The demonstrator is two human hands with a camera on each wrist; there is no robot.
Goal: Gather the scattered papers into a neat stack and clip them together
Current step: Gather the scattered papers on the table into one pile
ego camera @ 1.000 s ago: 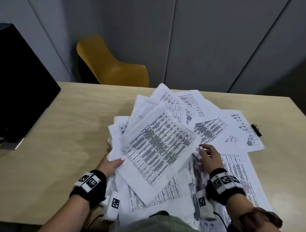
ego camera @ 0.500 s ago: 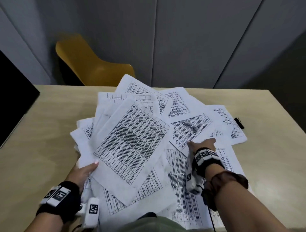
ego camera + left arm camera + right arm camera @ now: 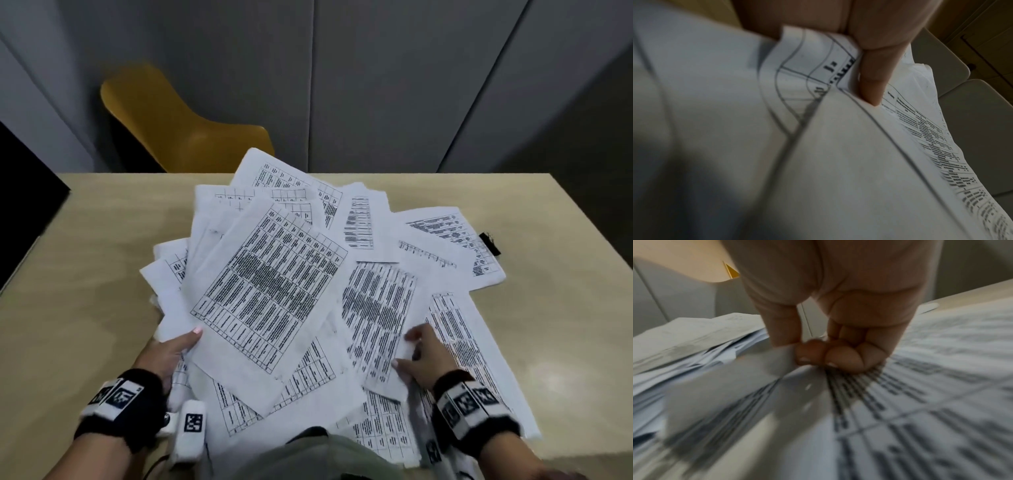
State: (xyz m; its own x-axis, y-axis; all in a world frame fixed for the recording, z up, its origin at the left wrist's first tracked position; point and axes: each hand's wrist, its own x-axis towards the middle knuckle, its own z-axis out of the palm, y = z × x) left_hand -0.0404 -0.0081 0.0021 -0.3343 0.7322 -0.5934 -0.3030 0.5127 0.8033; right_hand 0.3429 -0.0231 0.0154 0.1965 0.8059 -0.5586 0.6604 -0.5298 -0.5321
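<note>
Printed white papers (image 3: 267, 284) lie fanned and overlapping on a beige table (image 3: 78, 260). My left hand (image 3: 186, 342) grips the near-left edge of a loose bundle, with the thumb (image 3: 871, 81) on top and the fingers hidden beneath. My right hand (image 3: 411, 353) pinches the near-right edge of a densely printed sheet (image 3: 376, 318); in the right wrist view its curled fingers (image 3: 830, 355) clamp that sheet's edge (image 3: 781, 360). A black binder clip (image 3: 489, 243) lies at the far right, beside the outermost sheet and apart from both hands.
A yellow chair (image 3: 185, 126) stands behind the table's far edge, before grey wall panels. A black screen (image 3: 24, 198) sits at the left edge. More sheets (image 3: 472, 349) spread under and right of my right hand, reaching the near edge.
My right hand has drawn back toward me from the middle of the spread, dragging the dense sheet nearer and straighter. The left hand keeps its hold on the bundle.
</note>
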